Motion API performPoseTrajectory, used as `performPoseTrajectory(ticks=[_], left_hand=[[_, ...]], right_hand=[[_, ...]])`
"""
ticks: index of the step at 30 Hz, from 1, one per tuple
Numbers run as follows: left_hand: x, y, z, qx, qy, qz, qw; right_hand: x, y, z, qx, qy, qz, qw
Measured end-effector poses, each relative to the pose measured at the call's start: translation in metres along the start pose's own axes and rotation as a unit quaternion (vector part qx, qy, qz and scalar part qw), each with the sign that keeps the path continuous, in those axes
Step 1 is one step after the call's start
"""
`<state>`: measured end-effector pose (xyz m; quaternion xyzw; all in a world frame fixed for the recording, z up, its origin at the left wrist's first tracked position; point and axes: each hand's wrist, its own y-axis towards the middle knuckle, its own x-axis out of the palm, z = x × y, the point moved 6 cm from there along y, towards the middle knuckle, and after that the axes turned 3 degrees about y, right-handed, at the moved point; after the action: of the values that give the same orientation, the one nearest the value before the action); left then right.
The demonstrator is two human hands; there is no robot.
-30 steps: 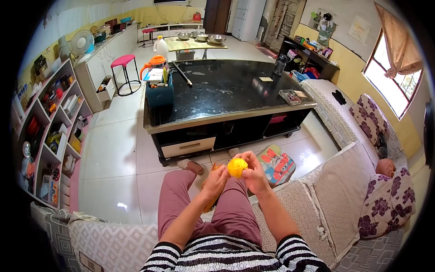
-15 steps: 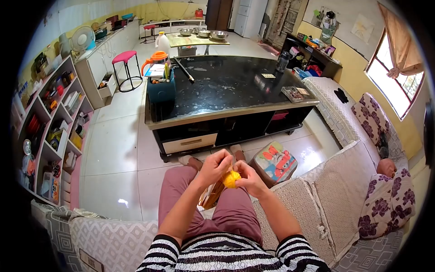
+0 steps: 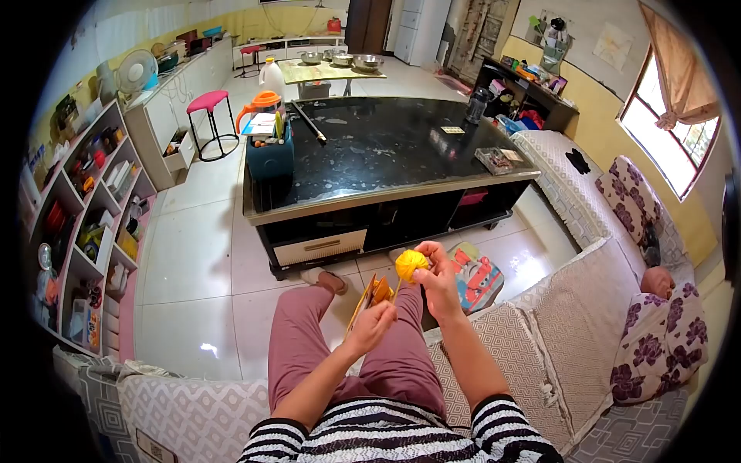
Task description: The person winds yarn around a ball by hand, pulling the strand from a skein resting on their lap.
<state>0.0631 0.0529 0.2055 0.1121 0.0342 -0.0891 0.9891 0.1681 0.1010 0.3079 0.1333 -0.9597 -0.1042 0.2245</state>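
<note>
A ball of yellow yarn [image 3: 411,266] is in my right hand [image 3: 440,284], its fingers and thumb closed on the ball's right side. Lower and to the left, my left hand [image 3: 373,327] is closed in a pinch on a thin yellow strand of yarn [image 3: 397,294], which runs up toward the ball. Just beyond my left hand, between my knees, is an orange-brown thing [image 3: 373,294] with long straight edges. What it is I cannot make out, since my hand and legs hide part of it.
A black-topped low table [image 3: 370,154] stands ahead, bearing a dark blue bin [image 3: 270,157], a stick [image 3: 309,123] and a clear box [image 3: 498,160]. Right of my knees is a printed stool [image 3: 477,279]. The sofa [image 3: 494,347] runs rightward; shelves [image 3: 77,262] stand left.
The yarn ball has gone up and slightly right with my right hand. My left hand has dropped from above the ball to below it, and the orange-brown thing shows more.
</note>
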Motion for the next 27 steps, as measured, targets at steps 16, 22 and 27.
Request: performPoseTrajectory(ticks=[16,22,27], left_hand=[[-0.048,0.057,0.064,0.057,-0.01,-0.048,0.997],[-0.037,0.039,-0.004,-0.041,-0.158,-0.026,0.986],[-0.016,-0.01,-0.053,-0.091,-0.112,-0.048,0.988]], right_hand=[[0.008,-0.022,0.047,0.207,0.056,-0.14,0.967],[0.016,-0.022,0.034,0.197,0.297,-0.14,0.924],[0.015,-0.02,0.031,0.161,0.289,-0.124,0.936]])
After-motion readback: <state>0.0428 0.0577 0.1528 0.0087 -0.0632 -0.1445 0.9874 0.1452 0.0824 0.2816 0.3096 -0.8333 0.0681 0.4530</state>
